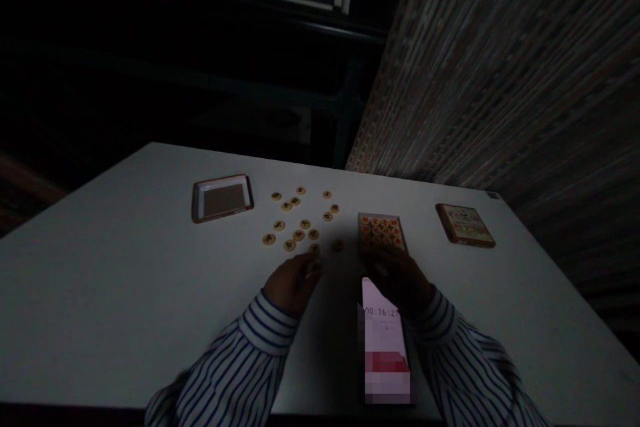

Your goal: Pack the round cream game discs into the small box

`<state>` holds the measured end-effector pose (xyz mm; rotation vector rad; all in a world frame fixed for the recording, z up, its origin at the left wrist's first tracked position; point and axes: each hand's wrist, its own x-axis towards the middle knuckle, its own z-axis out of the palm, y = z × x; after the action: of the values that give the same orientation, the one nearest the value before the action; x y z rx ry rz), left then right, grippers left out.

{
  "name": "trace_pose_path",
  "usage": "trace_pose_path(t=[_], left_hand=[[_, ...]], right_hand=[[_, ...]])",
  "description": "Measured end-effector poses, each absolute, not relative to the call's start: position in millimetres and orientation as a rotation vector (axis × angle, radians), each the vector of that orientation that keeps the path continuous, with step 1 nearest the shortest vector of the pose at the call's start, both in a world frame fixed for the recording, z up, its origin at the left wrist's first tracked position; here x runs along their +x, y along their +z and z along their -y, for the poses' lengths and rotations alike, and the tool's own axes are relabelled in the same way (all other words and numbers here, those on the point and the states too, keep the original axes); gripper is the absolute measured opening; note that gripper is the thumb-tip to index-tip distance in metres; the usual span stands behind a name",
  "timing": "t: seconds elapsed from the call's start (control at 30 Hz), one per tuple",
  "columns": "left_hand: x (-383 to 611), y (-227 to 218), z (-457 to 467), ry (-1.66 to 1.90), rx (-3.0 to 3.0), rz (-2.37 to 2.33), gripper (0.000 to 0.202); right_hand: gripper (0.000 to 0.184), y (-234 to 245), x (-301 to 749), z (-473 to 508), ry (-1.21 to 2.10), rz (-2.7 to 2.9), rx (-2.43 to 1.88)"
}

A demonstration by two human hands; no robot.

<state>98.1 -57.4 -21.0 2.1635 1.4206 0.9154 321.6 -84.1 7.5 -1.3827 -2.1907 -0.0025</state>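
Round Chinese chess pieces (299, 235) with dark characters lie loose on the white table, mostly ahead of my left hand (290, 285). That hand is curled closed, and a pale disc, seemingly a chess piece (312, 268), shows between thumb and fingers. To the right, a small open box (360, 217) holds rows of pieces with red characters. Over the near end of this box, my right hand (400, 279) is bent with thumb and fingers drawn together. What its fingertips grip is lost in shadow. A single piece (338, 245) lies between the hands.
A lit phone (385, 340) showing a timer lies below my right hand, partly covered by it. An open, shallow lid or tray (223, 200) rests at the far left of the table (125, 267). A printed box cover (466, 225) lies far right, near a string curtain (475, 67).
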Motion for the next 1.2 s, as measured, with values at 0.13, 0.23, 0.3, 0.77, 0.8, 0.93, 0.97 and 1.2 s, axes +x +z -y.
trace_pose_path(t=[0.13, 0.23, 0.3, 0.77, 0.8, 0.93, 0.97, 1.2], left_hand=[[107, -13, 60, 0.928, 1.920, -1.486, 0.029], [114, -12, 56, 0.937, 1.794, -1.417, 0.030], [119, -11, 53, 0.959, 1.739, -1.347, 0.030], [157, 8, 45, 0.934, 1.407, -1.067, 0.028], [159, 7, 45, 0.932, 1.420, -1.054, 0.027], [171, 5, 43, 0.922, 1.473, -1.037, 0.024], [174, 5, 43, 0.922, 1.476, -1.043, 0.024], [196, 15, 43, 0.869, 1.472, -1.062, 0.024]], right_hand=[[0.018, 9, 327, 87, 0.028, 2.163, -1.412], [0.020, 6, 332, 88, 0.060, 2.134, -1.427], [0.020, 3, 336, 88, 0.058, 2.091, -1.448], [0.012, 2, 353, 90, -0.022, 1.864, -1.365], [0.012, 2, 354, 90, -0.030, 1.852, -1.361], [0.012, 1, 357, 90, -0.057, 1.839, -1.322], [0.012, 1, 357, 91, -0.061, 1.836, -1.321], [0.015, -2, 360, 92, -0.063, 1.817, -1.325]])
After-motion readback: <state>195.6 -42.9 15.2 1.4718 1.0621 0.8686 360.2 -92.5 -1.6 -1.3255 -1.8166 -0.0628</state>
